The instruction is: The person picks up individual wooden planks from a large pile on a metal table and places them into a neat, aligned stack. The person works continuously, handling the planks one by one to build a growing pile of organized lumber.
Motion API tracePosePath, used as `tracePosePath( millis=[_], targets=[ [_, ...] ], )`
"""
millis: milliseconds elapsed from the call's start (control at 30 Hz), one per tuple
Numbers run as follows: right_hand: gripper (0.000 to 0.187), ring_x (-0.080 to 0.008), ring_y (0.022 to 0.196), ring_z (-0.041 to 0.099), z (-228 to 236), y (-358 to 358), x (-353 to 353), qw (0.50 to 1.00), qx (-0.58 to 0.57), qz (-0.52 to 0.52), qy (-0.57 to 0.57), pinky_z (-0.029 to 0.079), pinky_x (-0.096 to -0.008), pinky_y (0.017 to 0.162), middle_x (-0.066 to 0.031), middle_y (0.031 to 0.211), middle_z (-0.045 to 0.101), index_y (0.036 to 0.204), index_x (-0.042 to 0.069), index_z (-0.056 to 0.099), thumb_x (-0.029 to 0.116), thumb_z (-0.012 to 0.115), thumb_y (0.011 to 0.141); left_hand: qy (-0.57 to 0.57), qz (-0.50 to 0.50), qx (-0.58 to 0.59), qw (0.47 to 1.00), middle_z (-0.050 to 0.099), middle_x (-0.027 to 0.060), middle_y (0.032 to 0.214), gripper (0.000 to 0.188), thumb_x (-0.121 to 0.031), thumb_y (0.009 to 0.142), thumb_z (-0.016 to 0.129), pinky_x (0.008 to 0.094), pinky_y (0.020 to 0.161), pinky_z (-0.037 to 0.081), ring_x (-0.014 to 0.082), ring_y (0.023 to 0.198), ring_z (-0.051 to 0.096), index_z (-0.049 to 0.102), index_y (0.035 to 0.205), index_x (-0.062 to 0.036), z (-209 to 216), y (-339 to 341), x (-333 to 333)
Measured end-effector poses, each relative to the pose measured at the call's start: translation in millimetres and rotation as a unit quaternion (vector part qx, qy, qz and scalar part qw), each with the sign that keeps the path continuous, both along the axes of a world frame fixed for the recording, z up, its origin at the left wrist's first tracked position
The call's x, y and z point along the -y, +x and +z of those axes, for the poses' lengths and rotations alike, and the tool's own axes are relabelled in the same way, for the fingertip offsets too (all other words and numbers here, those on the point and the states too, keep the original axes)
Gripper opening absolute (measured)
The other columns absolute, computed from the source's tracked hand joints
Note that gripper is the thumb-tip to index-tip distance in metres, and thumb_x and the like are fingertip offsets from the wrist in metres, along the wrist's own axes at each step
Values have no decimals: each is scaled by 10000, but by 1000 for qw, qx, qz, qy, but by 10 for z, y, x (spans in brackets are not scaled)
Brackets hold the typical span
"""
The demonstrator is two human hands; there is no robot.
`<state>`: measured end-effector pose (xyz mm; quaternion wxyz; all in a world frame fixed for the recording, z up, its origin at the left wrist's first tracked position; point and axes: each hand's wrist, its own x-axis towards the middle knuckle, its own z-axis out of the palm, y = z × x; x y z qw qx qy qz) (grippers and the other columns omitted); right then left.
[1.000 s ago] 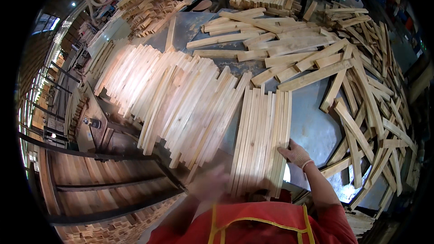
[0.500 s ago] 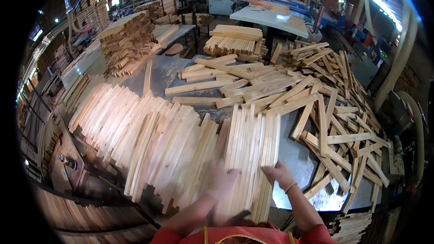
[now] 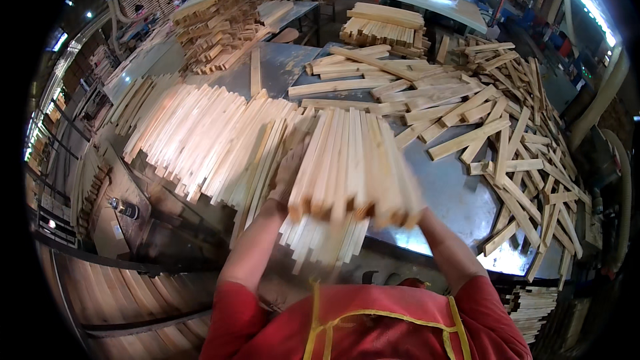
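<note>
The bundle of sticks (image 3: 347, 160) is up in front of the person, with pale sticks (image 3: 320, 243) showing below its near end. The left hand (image 3: 288, 170) grips its left side. The right hand is hidden behind the other side, so I cannot tell its grip. A long row (image 3: 193, 133) lies lined up on the left. On the worktop (image 3: 447, 190), a big messy pile (image 3: 507, 166) is not lined up yet.

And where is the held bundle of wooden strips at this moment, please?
In the head view, the bundle is near the middle, between the left hand and the right forearm, just left of the grey tabletop.
</note>
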<state>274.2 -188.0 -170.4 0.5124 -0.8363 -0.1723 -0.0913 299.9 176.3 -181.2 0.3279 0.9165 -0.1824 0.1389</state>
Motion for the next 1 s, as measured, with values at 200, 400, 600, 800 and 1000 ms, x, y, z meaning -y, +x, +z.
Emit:
tracePosePath(
  millis=[200, 400, 600, 800, 1000],
  targets=[
    [706, -447, 1380, 539, -615, -713, -626, 869, -77, -10, -489, 483, -493, 1129, -246, 1467, 576, 1487, -26, 488, 176, 711, 848, 633, -34, -136, 761, 534, 107, 1525, 617, -289, 997, 605, 454, 1203, 351, 283, 1483, 424, 509, 1569, -79, -112, -462, -330],
    [634, -477, 1271, 603, -223, -488, -251, 941, -206, 33, -267, 518, -523, 1069, -278, 1375, 621, 1410, 38, 538, 187, 703, 817, 340, 288, -165, 880, 481, 166, 1626, 1015, -429, 838, 798, 522, 1270, 284, 339, 1559, 353, 330, 1697, -157, 220, -724, -531],
    [665, -489, 1197, 636, -240, -529, -140, 916, -353, 61, -183, 516, -519, 1034, -275, 1286, 663, 1444, 74, 515, 300, 754, 866, 68, 432, -314, 843, 593, 278, 1512, 1118, -372, 806, 853, 457, 1156, 459, 388, 1367, 603, 265, 1712, -84, 316, -755, -614],
    [729, -489, 1138, 654, -599, -59, 725, 976, -179, 58, -109, 531, -495, 986, -282, 1199, 690, 1488, 72, 502, 304, 774, 853, 88, 404, -207, 886, 688, 305, 1314, 905, -302, 840, 817, 471, 1036, 538, 442, 1194, 690, 430, 1633, -97, 709, -668, -787],
    [772, -371, 1326, 579, -335, 484, 1793, 882, 19, 156, -445, 407, -545, 1151, -152, 1360, 665, 1482, 90, 530, 406, 789, 827, 113, 392, -221, 886, 639, 282, 1416, 972, -367, 834, 830, 480, 1059, 527, 433, 1260, 663, 395, 1649, -65, 756, -949, 499]
  ],
)
